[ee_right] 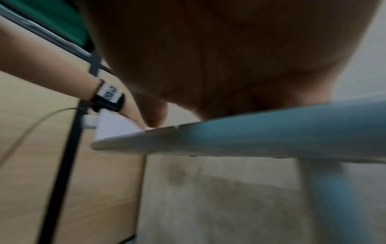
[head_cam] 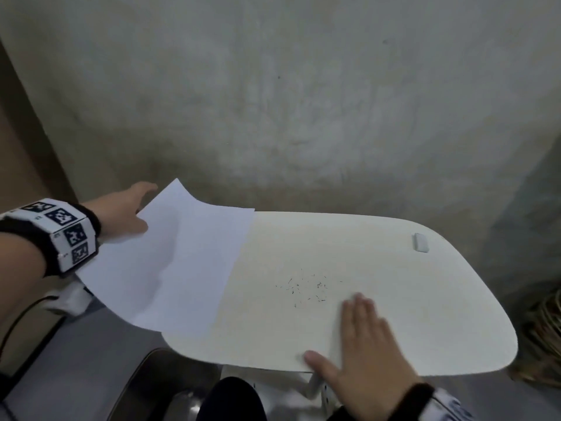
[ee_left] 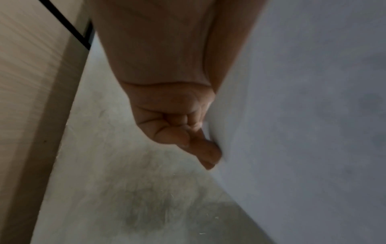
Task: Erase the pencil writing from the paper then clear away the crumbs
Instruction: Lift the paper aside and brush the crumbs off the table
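Note:
A blank white sheet of paper (head_cam: 170,262) hangs half off the left edge of the small white table (head_cam: 394,344), its far left corner lifted. My left hand (head_cam: 127,214) grips that left edge; in the left wrist view the curled fingers (ee_left: 200,148) pinch the paper (ee_left: 303,115). Dark eraser crumbs (head_cam: 306,287) lie scattered on the bare tabletop. My right hand (head_cam: 364,344) lies flat, fingers straight, on the table just near of the crumbs. A white eraser (head_cam: 420,243) sits at the far right corner.
A grey wall stands right behind the table. A wicker basket (head_cam: 543,338) sits on the floor to the right. A dark chair seat (head_cam: 170,387) and my knee are below the near edge. A wooden panel (head_cam: 18,147) rises on the left.

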